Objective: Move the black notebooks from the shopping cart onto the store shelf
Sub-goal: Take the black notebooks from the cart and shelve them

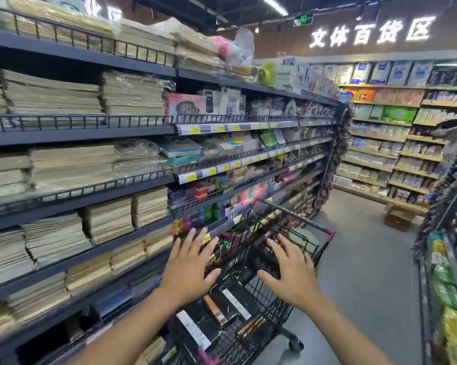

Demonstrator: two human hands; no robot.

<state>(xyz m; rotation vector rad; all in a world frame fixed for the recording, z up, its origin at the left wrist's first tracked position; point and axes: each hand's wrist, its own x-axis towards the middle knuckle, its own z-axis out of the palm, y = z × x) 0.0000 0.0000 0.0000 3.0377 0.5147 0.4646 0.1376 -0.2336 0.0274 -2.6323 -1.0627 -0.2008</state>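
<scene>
Beneath sign (pixel 372 31) 文体百货区, left hand (pixel 189 270) and right hand (pixel 291 272) hover spread-fingered over black notebooks (pixel 244 293).

The only view comes from a wide-angle camera worn on the person's head. It looks forward and down along a shop aisle, and the lens bows straight lines near the edges. The left hand (pixel 189 270) and right hand (pixel 291 275) reach in from the bottom edge, very near the lens, above the shopping cart (pixel 301 218) just ahead and below. The store shelf (pixel 77 133) runs close along the left and recedes toward the far centre. A wall of shelves (pixel 395 143) faces the camera at the far end, under a lit sign (pixel 372 31). Another rack (pixel 448 259) clips the near right edge, with floor (pixel 367 259) between.
</scene>
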